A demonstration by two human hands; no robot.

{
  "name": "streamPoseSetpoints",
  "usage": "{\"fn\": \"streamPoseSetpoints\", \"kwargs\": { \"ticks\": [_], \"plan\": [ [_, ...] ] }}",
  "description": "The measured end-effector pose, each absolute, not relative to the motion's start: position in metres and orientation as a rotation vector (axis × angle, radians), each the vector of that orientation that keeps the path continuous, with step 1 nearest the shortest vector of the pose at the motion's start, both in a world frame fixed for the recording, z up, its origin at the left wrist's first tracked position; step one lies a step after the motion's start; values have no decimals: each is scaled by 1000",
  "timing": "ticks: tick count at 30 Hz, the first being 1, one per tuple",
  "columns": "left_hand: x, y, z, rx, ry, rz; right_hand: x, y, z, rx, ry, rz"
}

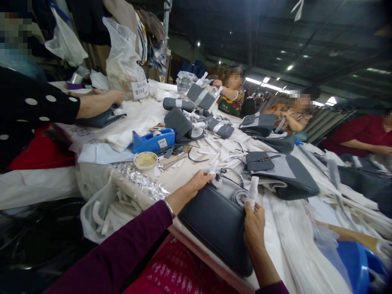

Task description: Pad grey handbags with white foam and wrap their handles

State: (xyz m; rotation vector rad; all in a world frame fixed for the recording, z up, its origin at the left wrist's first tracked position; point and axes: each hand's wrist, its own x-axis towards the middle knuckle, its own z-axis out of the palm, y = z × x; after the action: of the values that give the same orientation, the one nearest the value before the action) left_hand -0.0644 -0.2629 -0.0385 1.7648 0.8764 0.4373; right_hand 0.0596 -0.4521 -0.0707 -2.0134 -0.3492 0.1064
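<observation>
A dark blue-grey bag point(216, 228) lies at the table's front edge, its smooth side facing up. At its upper left corner my left hand point(200, 181) is closed, the fingers pinching a white-wrapped end of the strap. On the right side, my right hand point(255, 222) has its fingers closed around the lower end of another white-wrapped piece point(253, 190). Between the hands, a rolled strap in pale wrapping point(240, 197) rests along the bag's top edge.
A blue tape dispenser point(153, 141) and a round tin point(145, 161) stand left of centre. Another bag point(281, 171) lies to the right, near a blue bucket point(357, 265). Several people work around the table, one arm reaching in at the left.
</observation>
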Motion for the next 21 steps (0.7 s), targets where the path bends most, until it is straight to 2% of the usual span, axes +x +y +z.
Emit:
{"fn": "streamPoseSetpoints", "kwargs": {
  "ticks": [3,5,9,12,15,19,21],
  "plan": [
    [-63,-263,-44,1747,919,449,55,-447,-68,-2152,-430,3],
    [-63,-271,-46,1804,1020,538,43,-444,-63,-2284,-553,-251],
    [-62,-291,-50,2414,1078,891,16,-440,-58,-2372,-1032,-762],
    [-64,-298,-52,2899,421,1016,12,-441,-63,-2257,-1558,-716],
    [-67,-300,-52,3013,-225,895,23,-441,-75,-2241,-1676,-690],
    [-68,-299,-52,2955,-433,909,38,-435,-94,-2199,-1505,-831],
    [-65,-299,-54,2915,-488,872,43,-434,-100,-2207,-1312,-791]
  ]
}}
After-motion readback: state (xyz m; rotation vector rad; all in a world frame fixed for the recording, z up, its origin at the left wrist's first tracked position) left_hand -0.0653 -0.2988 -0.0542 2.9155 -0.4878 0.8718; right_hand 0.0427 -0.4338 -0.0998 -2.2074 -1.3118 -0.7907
